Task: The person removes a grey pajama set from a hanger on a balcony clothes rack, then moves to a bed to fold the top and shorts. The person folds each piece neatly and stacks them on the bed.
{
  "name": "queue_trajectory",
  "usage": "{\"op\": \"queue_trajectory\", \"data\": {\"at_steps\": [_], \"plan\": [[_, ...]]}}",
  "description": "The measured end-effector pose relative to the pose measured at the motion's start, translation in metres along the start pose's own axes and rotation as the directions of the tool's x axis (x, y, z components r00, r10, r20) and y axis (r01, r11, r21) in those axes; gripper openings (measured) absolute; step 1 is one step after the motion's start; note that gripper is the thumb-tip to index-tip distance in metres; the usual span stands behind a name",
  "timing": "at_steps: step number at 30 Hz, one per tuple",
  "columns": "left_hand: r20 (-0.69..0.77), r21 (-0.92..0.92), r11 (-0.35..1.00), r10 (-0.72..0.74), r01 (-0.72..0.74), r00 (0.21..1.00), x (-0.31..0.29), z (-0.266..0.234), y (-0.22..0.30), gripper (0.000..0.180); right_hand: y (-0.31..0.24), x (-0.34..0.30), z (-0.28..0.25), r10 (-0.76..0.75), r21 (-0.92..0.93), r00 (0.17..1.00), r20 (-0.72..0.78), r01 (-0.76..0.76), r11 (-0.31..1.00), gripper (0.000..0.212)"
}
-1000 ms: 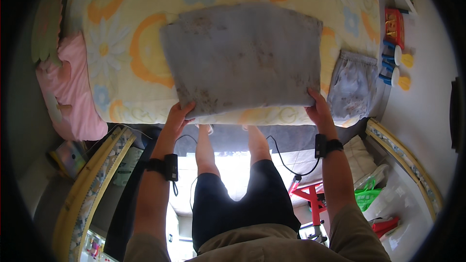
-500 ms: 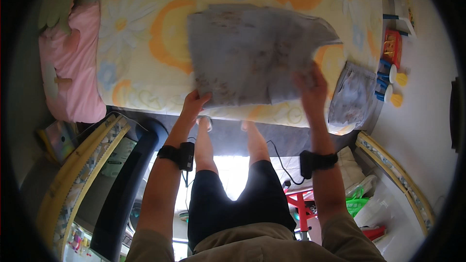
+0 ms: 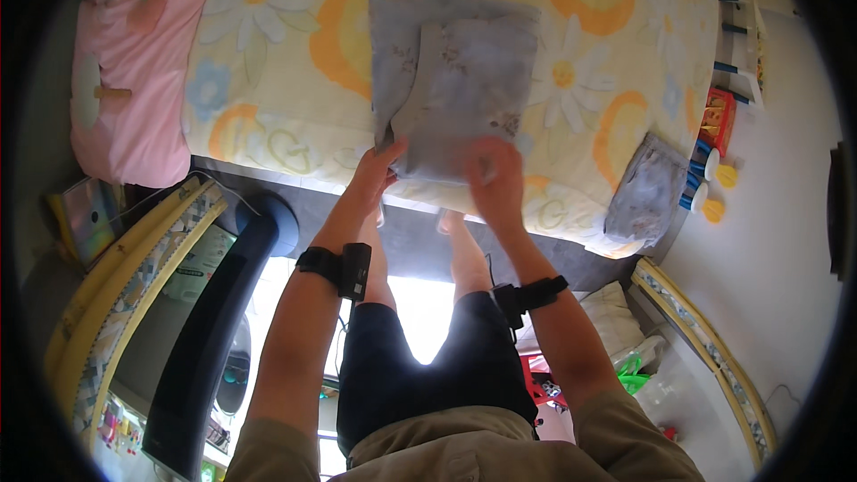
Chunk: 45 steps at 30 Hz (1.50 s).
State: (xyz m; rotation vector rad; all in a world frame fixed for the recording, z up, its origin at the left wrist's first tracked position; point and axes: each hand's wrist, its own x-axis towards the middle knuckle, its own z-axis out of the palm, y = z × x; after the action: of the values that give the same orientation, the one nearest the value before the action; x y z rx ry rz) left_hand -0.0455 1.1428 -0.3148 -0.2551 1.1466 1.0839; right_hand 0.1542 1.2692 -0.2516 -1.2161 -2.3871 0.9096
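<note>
A grey garment (image 3: 464,80) with a faint floral print lies on the bed, folded over so that one layer covers most of the other. The upper layer's left edge runs slantwise, and a strip of the lower layer shows beside it. My left hand (image 3: 379,170) pinches the garment's near left corner at the bed's front edge. My right hand (image 3: 497,174) is at the near right part of the same garment; motion smears its fingers, so their grip does not show clearly. A second grey garment (image 3: 647,187), folded into a narrow shape, lies at the bed's right corner.
The bed has a yellow sheet (image 3: 303,147) with flowers and orange rings. A pink pillow (image 3: 134,98) lies at the left. Against the right wall stand a red box (image 3: 717,120) and blue-and-white items. A black curved stand (image 3: 219,321) rises at lower left.
The grey garment was spread wide and held up; now its right side is folded over to the left and it lies lower on the bed. My right hand has moved left and nearer.
</note>
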Motion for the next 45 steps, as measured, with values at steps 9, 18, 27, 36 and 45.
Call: {"op": "queue_trajectory", "data": {"at_steps": [9, 18, 27, 36, 45], "plan": [[0.047, -0.211, 0.977, 0.053, -0.042, 0.997, 0.018, -0.001, 0.039, 0.053, 0.098, 0.087, -0.031, 0.628, 0.553, 0.751, 0.204, -0.618, 0.559, 0.054], [-0.002, 0.152, 0.987, 0.051, -0.05, 0.999, 0.05, 0.025, 0.094, 0.061, 0.105, 0.138, -0.021, 0.641, 0.497, 0.665, 0.382, -0.733, 0.464, 0.063], [0.082, 0.178, 0.983, 0.037, -0.051, 0.996, 0.058, 0.044, 0.108, 0.056, 0.085, 0.152, -0.025, 0.48, 0.665, 0.637, 0.604, -0.734, 0.137, 0.046], [0.235, 0.11, 0.897, 0.396, -0.429, 0.888, 0.032, 0.119, 0.193, 0.047, 0.035, 0.212, -0.143, 0.237, 0.858, 0.881, 0.41, -0.46, 0.229, 0.035], [0.285, 0.609, 0.543, 0.532, -0.579, 0.798, -0.006, 0.093, 0.173, 0.059, 0.041, 0.14, -0.181, 0.238, 0.834, 0.933, 0.27, -0.35, 0.427, 0.037]]}}
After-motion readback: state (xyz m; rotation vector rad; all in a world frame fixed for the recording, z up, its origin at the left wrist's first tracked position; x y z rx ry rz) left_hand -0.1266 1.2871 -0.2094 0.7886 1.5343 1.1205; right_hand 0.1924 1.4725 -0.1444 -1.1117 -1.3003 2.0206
